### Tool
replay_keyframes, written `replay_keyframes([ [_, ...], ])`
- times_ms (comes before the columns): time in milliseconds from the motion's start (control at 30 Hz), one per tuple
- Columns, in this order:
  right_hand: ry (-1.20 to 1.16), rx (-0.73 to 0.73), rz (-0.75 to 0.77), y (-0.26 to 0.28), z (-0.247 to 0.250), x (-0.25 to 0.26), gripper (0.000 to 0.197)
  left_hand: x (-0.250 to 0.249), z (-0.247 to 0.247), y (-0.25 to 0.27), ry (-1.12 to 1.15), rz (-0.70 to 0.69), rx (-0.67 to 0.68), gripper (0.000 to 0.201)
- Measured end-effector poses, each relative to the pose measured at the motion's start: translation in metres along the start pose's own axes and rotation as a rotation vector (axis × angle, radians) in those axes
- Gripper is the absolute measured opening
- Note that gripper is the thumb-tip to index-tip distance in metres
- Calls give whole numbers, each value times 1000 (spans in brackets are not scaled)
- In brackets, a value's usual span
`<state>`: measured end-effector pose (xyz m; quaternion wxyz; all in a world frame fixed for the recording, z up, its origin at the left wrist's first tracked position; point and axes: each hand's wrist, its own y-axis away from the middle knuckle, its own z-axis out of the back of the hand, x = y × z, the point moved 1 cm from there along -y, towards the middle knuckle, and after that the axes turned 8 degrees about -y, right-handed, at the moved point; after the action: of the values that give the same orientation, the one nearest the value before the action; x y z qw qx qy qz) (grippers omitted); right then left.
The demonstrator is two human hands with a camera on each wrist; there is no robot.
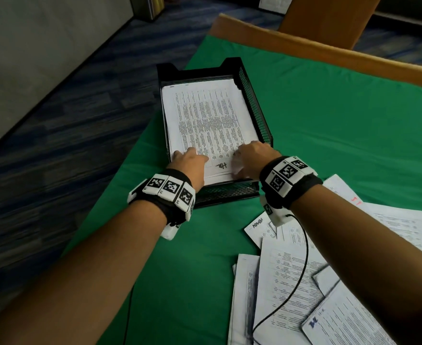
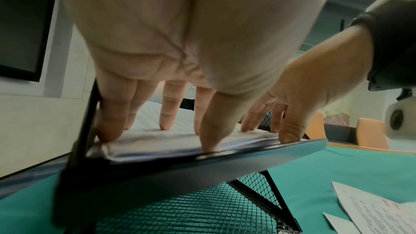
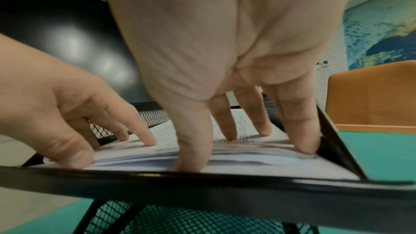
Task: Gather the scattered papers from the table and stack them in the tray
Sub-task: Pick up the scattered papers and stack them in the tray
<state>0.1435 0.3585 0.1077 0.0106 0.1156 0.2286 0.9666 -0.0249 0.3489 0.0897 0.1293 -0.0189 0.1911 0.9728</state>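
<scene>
Head view: loose papers [image 1: 292, 282] beside tray [image 1: 254, 105].

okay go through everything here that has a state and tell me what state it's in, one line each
tray: upright on the green table, holds a stack
stack of papers: lying flat in the tray
scattered papers: still loose on the table
left hand: fingertips pressing on the stack
right hand: fingertips pressing on the stack

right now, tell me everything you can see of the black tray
The black tray is a shallow rectangular letter tray of metal mesh with solid rims, standing flat at the left edge of the green tablecloth. It holds a stack of printed papers. The left hand and right hand press straight fingers on the stack's near end, thumbs by the front rim.
</scene>
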Motion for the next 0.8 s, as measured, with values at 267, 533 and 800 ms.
replay_keyframes([
  [267, 179, -46, -6, 7, 1, 1, 45, -2, -4, 1, -32, -31, -62, 42],
  [533, -157, -124, 61, 54, 20, -19, 59, -11, 8, 29, 267, -101, -243, 47],
  [800, -329, 85, -93, 154, -36, -110, 50, -79, -48, 108, 745, -179, -193, 31],
])
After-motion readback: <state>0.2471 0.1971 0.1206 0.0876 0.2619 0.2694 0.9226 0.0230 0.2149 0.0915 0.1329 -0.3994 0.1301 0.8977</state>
